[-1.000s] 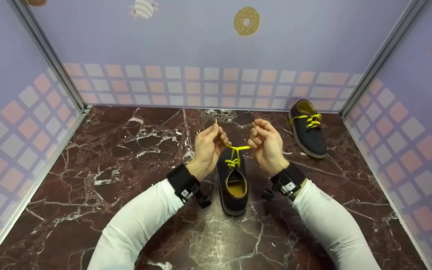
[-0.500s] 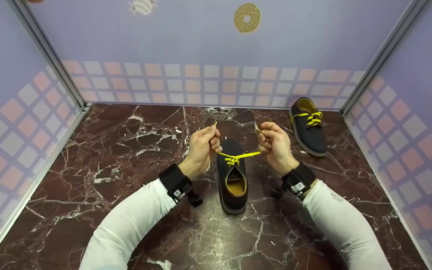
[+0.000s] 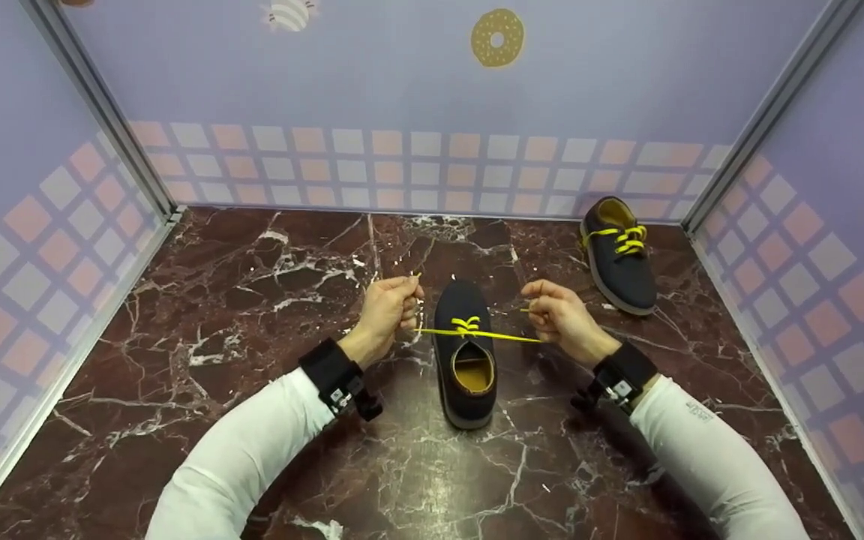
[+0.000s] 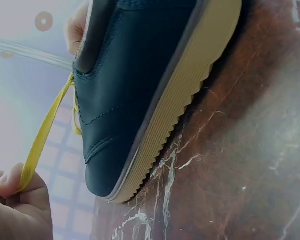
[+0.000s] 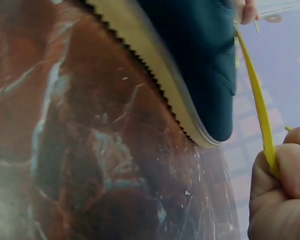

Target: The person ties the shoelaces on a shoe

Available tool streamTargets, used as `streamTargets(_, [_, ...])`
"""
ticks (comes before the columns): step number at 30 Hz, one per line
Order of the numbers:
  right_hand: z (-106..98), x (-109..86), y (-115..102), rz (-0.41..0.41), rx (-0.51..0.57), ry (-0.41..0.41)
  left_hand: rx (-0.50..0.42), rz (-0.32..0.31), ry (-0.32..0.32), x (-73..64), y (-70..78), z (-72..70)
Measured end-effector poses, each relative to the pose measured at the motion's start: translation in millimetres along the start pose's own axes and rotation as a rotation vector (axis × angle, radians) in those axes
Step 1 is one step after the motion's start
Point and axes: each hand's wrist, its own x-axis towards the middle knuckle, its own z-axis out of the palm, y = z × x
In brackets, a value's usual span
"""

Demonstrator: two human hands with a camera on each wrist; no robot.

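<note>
A dark shoe (image 3: 465,300) with a tan lining stands on the floor between both hands, toe pointing away. Its yellow shoelace (image 3: 503,336) stretches taut to both sides across the top of the opening. On the left, my left hand (image 3: 385,313) grips one lace end, the tip poking out above the thumb. My right hand (image 3: 558,315) grips the other end, fingers curled round it, on the right of the shoe. The left wrist view shows the lace (image 4: 42,135) running into the curled fingers; in the right wrist view the lace (image 5: 260,107) enters the right fist.
A second dark shoe (image 3: 619,259) with a tied yellow lace stands at the back right, near the wall. Purple panels with pink and white squares (image 3: 424,172) enclose the dark red marble floor (image 3: 267,300) at the back and both sides.
Both hands have moved apart and down toward the body, drawing the lace from a raised crossing above the shoe to a low, straight line. The shoe stays in place.
</note>
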Motion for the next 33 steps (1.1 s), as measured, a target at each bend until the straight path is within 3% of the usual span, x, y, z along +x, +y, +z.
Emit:
streamTargets(5, [2,-3.1,-5,-0.055,-0.071,-0.041,0.039,-0.049,0.003,-0.2,5.2,2.5])
streamTargets(7, [2,-2.9,-10,-0.091,-0.131,-0.047,0.108,-0.046,0.027,-0.4,10.0,3.2])
streamTargets(9, [1,-2.2,-12,-0.127,-0.199,-0.041,0.292,0.002,0.031,-1.2,14.0,2.6])
streamTargets(12, [3,-0.9,-14,-0.188,-0.332,-0.027,0.706,0.097,0.013,-4.0,19.0,1.7])
streamTargets(14, [7,-0.7,-14,-0.208,-0.424,-0.042,0.956,0.176,-0.055,-7.5,20.7,1.8])
streamTargets(17, [15,-2.5,-12,-0.212,-0.581,-0.089,1.144,0.248,-0.199,-14.1,21.1,4.1])
streamTargets(20, [25,-4.7,-10,-0.184,-0.679,-0.143,1.217,0.303,-0.319,-20.0,18.2,6.4])
streamTargets(24, [33,-5.5,-6,-0.148,-0.711,-0.166,1.227,0.330,-0.400,-24.3,12.3,9.3])
streamTargets(28, [38,-5.6,-4,-0.139,-0.694,-0.158,1.196,0.349,-0.432,-25.1,7.7,11.5])
streamTargets(33, [39,-5.7,-3,-0.171,-0.708,-0.145,1.139,0.321,-0.431,-26.9,7.7,12.7])
